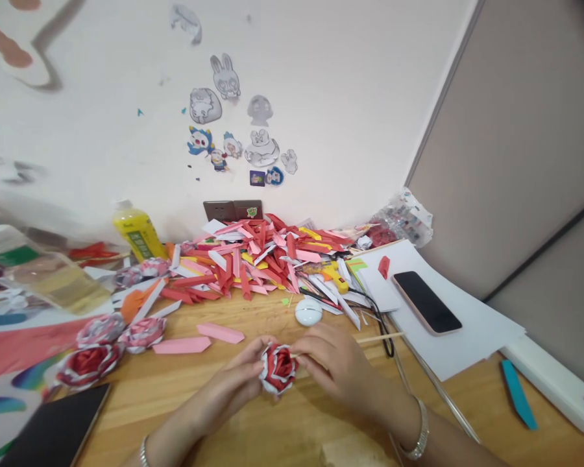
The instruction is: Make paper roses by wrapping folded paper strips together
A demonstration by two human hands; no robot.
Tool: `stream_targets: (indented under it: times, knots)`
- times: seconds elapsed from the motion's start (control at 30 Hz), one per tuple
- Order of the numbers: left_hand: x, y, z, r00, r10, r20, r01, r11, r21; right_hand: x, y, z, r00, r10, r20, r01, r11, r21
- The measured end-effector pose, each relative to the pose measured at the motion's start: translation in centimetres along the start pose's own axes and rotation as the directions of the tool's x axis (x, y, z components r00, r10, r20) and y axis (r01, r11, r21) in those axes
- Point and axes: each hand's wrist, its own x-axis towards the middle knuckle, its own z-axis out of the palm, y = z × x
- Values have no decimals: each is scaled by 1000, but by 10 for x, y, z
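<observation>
A red-and-white folded paper rose (278, 368) is held in my left hand (246, 376), fingers curled around its side and back. My right hand (333, 363) pinches a thin wooden stick (382, 338); its tip meets the right edge of the rose's petals, and the rest sticks out behind the hand to the right. Left of my hands lie two pink folded paper strips (220, 333). Farther left sit finished paper roses, one red and white (88, 366) and one pink and white (143, 334). A white oval case (308, 312) lies just beyond my right hand.
Along the wall spreads a large heap of folded paper strips (253, 256). A yellow glue gun (335, 277) with a black cord lies at its right end. A phone (427, 302) rests on white paper (481, 337). Bottles (137, 228) and a dark tablet (61, 425) occupy the left.
</observation>
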Motion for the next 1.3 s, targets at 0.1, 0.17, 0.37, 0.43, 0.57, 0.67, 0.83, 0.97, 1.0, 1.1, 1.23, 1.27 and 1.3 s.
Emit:
stream_targets:
  times: [0.1, 0.17, 0.37, 0.43, 0.57, 0.67, 0.83, 0.97, 1.0, 1.1, 1.23, 1.27, 1.3]
  knots:
    - [1, -2, -4, 997, -1, -80, 6, 998, 63, 0, -1, -1, 1000, -9, 14, 9, 1000, -7]
    - [1, -4, -8, 994, 4, -106, 6, 995, 98, -1, -2, 0, 1000, -4, 8, 4, 1000, -8]
    - [3, -11, -12, 990, 42, -131, -21, 987, 157, -4, -5, 6, 997, -31, -70, 29, 999, -29]
    - [4, -12, -10, 987, 43, -152, -14, 982, 189, -5, -6, 8, 997, -33, -65, 28, 998, -63]
    - [4, -12, -6, 980, 50, -192, -2, 970, 243, -6, -7, 10, 999, 6, -32, -9, 996, -93]
    - [4, -13, -6, 979, 46, -200, 0, 975, 221, -7, -6, 10, 999, 11, -38, -15, 993, -115]
    - [7, -18, -11, 971, 61, -232, -20, 984, 175, -7, -7, 11, 994, -54, -91, 28, 965, -260]
    - [8, -21, -13, 971, 64, -229, -26, 986, 163, -7, -8, 13, 994, -48, -98, 23, 970, -242]
    - [8, -21, -13, 971, 66, -228, -27, 985, 168, -7, -8, 13, 995, -34, -91, 13, 974, -228]
    - [8, -21, -11, 974, 60, -219, -22, 984, 176, -7, -9, 12, 997, -8, -71, -6, 981, -192]
    - [8, -22, -11, 977, 63, -205, -23, 981, 192, -7, -9, 14, 998, -9, -58, -3, 978, -207]
    - [8, -22, -12, 977, 63, -204, -23, 981, 191, -8, -8, 14, 999, 8, -41, -16, 977, -213]
    - [8, -23, -13, 979, 59, -197, -21, 982, 189, -9, -7, 15, 1000, 26, -17, -29, 976, -216]
